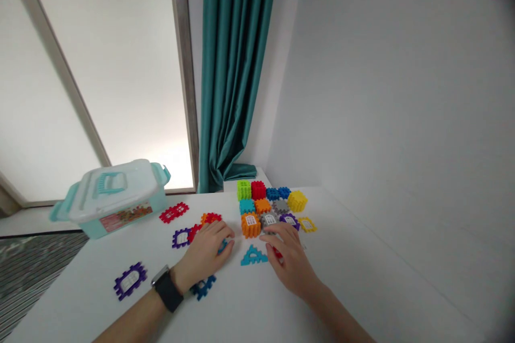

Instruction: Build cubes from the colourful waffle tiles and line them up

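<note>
Possible skewing or toppling of the orange stack, given the right hand so near the front of the group; likely cause, a fingertip or knuckle brushing sideways against the grey window piece or the purple window piece. Also possible: dragging the dark blue piece along the surface, because of the low left forearm and watch right beside it. Some risk, too, of catching notched edges on each other when sweeping through the loose pieces near the left hand. 2 hands, apart from each other, palms down. On the left, fingers half curled, thumb set off from them, with a blue piece partly showing by the thumb; cannot tell mere touch from a grip. On the right, fingers bent and loosely spread, thumb apart, with a red piece mostly hidden beneath; cannot tell any clamping on it. Between both hands, flat on the surface, a turquoise triangular piece, nearer the right thumb, just in front of the orange stack.
</note>
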Demonstrator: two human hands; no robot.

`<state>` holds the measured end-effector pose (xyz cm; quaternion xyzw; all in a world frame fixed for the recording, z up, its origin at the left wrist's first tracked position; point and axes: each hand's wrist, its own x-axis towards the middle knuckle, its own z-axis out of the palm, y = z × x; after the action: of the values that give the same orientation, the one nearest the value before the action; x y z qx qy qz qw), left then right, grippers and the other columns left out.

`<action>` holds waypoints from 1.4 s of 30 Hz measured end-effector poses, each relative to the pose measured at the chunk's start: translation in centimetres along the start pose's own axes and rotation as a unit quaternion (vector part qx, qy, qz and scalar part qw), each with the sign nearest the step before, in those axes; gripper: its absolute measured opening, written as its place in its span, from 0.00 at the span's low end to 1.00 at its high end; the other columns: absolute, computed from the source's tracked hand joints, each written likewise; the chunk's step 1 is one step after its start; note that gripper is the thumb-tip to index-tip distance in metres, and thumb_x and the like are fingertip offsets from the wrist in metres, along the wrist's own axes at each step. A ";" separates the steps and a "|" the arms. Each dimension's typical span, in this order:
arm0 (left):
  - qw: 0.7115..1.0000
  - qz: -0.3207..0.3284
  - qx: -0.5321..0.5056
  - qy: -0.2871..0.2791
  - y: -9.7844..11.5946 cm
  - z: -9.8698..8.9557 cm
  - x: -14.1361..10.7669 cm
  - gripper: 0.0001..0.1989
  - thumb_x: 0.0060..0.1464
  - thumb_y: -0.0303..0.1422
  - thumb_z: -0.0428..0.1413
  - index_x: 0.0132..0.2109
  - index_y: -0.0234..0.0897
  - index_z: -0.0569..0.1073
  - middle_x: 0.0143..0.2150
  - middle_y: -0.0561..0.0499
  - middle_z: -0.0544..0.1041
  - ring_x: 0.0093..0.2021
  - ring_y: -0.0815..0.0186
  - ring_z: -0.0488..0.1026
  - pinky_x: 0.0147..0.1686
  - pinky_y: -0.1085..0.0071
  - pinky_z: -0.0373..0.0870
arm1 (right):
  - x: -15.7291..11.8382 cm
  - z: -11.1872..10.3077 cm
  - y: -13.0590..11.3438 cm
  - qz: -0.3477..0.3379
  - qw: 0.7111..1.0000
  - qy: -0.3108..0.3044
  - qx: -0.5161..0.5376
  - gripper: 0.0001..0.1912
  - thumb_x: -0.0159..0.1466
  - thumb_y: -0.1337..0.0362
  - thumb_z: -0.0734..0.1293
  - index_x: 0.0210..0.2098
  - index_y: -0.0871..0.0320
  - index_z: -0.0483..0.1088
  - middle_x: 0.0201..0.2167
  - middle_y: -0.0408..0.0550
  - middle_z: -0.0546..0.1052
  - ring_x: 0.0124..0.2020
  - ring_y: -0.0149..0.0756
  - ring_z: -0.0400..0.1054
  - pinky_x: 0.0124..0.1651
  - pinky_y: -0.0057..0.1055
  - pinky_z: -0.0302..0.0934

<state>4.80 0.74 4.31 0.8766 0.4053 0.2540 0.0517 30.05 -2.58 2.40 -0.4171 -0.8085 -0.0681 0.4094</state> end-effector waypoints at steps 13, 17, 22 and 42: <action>0.997 -0.065 0.043 0.008 -5.8 -3.7 -5.5 0.11 0.64 0.30 0.49 0.41 0.40 0.76 0.41 0.47 0.78 0.41 0.58 0.75 0.42 0.63 0.69 | 3.1 3.1 -3.2 -0.060 0.992 -0.098 0.055 0.12 0.67 0.73 0.60 0.42 0.53 0.73 0.39 0.49 0.77 0.44 0.43 0.70 0.54 0.46 0.63; 0.997 -0.056 0.047 0.000 -6.2 -4.1 -5.9 0.10 0.63 0.29 0.50 0.41 0.39 0.76 0.42 0.46 0.77 0.43 0.58 0.74 0.43 0.62 0.68 | 4.8 4.1 -4.5 -0.076 0.988 -0.116 0.067 0.11 0.68 0.72 0.61 0.41 0.54 0.73 0.38 0.49 0.76 0.44 0.42 0.68 0.53 0.45 0.62; 0.996 -0.048 0.065 -0.026 -5.8 -4.1 -6.2 0.08 0.63 0.28 0.51 0.41 0.39 0.76 0.42 0.46 0.76 0.44 0.58 0.73 0.44 0.62 0.67 | 6.5 5.7 -6.4 -0.072 0.982 -0.155 0.083 0.09 0.67 0.73 0.63 0.41 0.55 0.73 0.39 0.49 0.76 0.45 0.43 0.67 0.51 0.42 0.62; 0.998 0.013 0.009 -0.066 -6.0 -4.3 -6.9 0.07 0.59 0.23 0.57 0.38 0.40 0.76 0.46 0.47 0.72 0.47 0.59 0.70 0.44 0.66 0.66 | 3.4 5.9 -7.4 -0.015 0.965 -0.211 0.157 0.10 0.69 0.72 0.62 0.41 0.54 0.73 0.38 0.47 0.76 0.43 0.42 0.67 0.48 0.41 0.61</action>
<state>-5.14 -0.87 3.52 0.8970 0.3920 0.1928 0.0671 19.95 -2.59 2.69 -0.3398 -0.8835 0.1433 0.2889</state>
